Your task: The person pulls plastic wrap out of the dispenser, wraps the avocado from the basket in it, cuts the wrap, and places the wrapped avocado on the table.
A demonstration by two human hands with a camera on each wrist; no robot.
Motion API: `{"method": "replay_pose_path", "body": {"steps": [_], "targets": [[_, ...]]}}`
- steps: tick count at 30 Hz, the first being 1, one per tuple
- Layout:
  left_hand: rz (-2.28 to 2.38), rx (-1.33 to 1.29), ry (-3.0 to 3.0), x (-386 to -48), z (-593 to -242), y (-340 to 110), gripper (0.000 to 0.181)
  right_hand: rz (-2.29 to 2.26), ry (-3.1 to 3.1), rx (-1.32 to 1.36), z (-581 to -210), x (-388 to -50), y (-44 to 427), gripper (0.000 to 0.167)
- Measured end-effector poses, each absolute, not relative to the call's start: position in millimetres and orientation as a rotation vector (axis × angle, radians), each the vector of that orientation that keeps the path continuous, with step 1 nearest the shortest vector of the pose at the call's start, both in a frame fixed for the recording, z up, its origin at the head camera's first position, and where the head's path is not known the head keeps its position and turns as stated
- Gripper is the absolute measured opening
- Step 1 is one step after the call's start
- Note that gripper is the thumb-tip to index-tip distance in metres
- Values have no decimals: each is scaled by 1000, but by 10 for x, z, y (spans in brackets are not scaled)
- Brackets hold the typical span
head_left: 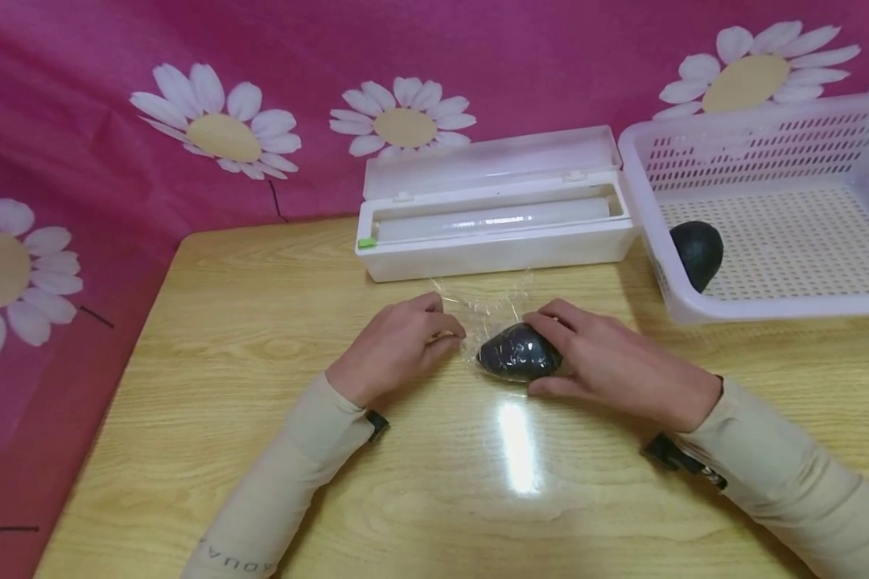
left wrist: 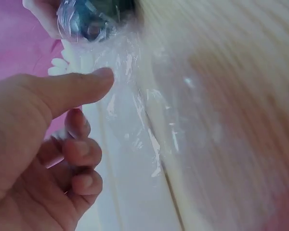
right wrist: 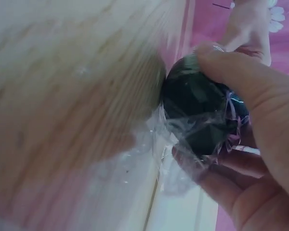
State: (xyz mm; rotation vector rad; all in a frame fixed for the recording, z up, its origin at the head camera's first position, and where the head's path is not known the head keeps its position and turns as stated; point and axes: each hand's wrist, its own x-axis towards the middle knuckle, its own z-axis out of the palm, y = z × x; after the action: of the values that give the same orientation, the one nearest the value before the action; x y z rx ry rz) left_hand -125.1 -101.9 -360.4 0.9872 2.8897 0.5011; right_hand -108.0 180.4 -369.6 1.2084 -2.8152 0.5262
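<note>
Grasping the fruit (head_left: 516,355) on the desk (head_left: 224,322), short of its far edge, the right hand (head_left: 604,358) could tear the film (head_left: 496,304) by squeezing; the left hand (head_left: 405,342), its grip released, might let loose folds bunch toward the box (head_left: 507,259).

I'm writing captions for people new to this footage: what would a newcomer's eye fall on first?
Probably the magenta backdrop printed with large white daisies, behind the pale wooden table. Next comes the dark, egg-shaped object in shiny clear film, held by the bare right hand near the table's middle. Farther right, a second dark, rounded object lies inside the white perforated plastic basket.
</note>
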Motion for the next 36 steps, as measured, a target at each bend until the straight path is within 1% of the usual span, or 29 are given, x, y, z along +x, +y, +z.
{"method": "replay_pose_path", "body": {"steps": [3, 7, 11, 18, 27, 29, 33, 36], "targets": [[491, 964, 2907, -1239, -3564, -999, 15, 487, -2773, 1254, -3700, -1079, 1806, 78], [489, 1001, 2934, -1221, -3529, -947, 16, 466, -2759, 1282, -3713, -1074, 1806, 78], [611, 1046, 2895, -1213, -3524, -860, 15, 461, -2743, 1284, -3721, -1073, 1801, 75], [773, 1049, 2831, -1174, -3517, -740, 15, 456, -2718, 1292, -3731, -1074, 1773, 68], [1059, 1005, 2742, -1114, -3551, -639, 24, 505, -2779, 1276, -3722, -1064, 1757, 74], [1102, 1017, 2698, -1099, -3569, -613, 30, 513, -2771, 1275, -3725, -1065, 1758, 73], [1144, 1014, 2657, -1070, -3593, -561, 51, 516, -2760, 1266, -3734, -1073, 1761, 72], [1168, 998, 2678, -1055, -3608, -530, 56, 528, -2776, 1250, -3734, -1074, 1768, 73]]}}
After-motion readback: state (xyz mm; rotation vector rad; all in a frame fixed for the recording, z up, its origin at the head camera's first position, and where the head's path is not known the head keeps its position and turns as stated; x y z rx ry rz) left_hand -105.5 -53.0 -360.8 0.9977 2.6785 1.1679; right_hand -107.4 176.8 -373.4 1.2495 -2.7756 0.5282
